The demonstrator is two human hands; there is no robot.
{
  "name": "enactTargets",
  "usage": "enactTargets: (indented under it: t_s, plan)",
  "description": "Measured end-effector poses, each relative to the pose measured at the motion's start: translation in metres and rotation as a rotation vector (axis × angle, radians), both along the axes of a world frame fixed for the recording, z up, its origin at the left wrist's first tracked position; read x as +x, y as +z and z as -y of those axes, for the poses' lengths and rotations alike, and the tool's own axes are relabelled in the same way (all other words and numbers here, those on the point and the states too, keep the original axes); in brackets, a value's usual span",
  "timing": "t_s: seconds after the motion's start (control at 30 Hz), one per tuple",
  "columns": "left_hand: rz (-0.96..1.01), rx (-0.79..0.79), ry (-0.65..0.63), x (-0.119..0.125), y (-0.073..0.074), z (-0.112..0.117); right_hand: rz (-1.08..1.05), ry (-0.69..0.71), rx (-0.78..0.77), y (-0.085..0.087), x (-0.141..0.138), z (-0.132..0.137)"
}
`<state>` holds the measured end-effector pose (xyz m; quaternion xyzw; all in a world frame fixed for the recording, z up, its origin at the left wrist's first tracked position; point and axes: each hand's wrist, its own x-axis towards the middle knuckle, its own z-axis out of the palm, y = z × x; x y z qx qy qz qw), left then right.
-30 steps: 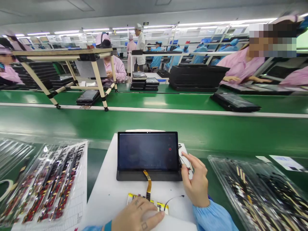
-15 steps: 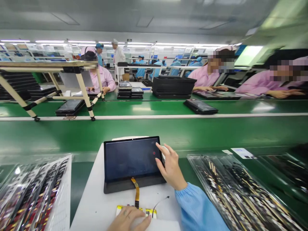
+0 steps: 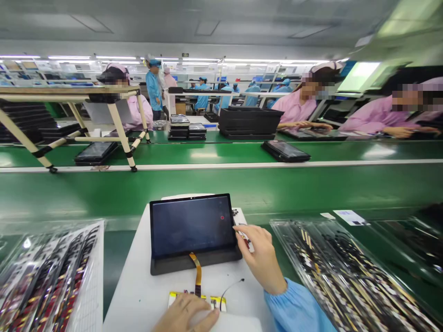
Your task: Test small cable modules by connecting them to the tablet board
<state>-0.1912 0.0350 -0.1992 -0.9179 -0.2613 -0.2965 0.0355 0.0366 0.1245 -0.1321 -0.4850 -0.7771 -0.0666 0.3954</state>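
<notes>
A tablet-like screen [image 3: 192,226] with a dark display and a small red dot leans on a white board [image 3: 138,286]. From its lower edge an orange flat cable [image 3: 197,272] runs down to a part edged in yellow tape [image 3: 217,302]. My left hand [image 3: 188,313] lies over that part, fingers spread, hiding much of it. A thin black wire [image 3: 231,288] curls up beside it. At the screen's right edge is my right hand [image 3: 261,256], thumb and index slightly apart. Small circuit parts [image 3: 246,242] show between them; contact is unclear.
Clear trays of flat cables and boards stand left [image 3: 58,276] and right [image 3: 332,272]. Beyond the green bench [image 3: 194,180] are stacked devices [image 3: 285,151], a black bin [image 3: 249,122] and a pipe-framed stand [image 3: 119,133]. Co-workers in pink [image 3: 297,110] sit opposite.
My right hand has left the front of the screen and moved right and down to its right edge, its fingers drawn closer together. My left hand stays in place.
</notes>
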Motion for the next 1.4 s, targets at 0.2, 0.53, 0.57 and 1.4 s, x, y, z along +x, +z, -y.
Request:
enactTargets:
  t_s: [0.2,0.53,0.57,1.4]
  plan:
    - [0.056,-0.074,-0.085,0.000,0.012,0.002,0.127,0.076,-0.303,-0.009,0.020,0.032]
    - [0.032,-0.193,-0.128,-0.003,0.023,0.004,0.334,0.069,-0.540,-0.008,0.023,0.038]
    - [0.030,-0.197,-0.124,-0.003,0.025,0.004,0.350,0.085,-0.530,-0.007,0.023,0.037]
    - [-0.004,-0.203,-0.106,-0.002,0.029,0.004,0.482,0.062,0.346,-0.030,0.032,0.060]
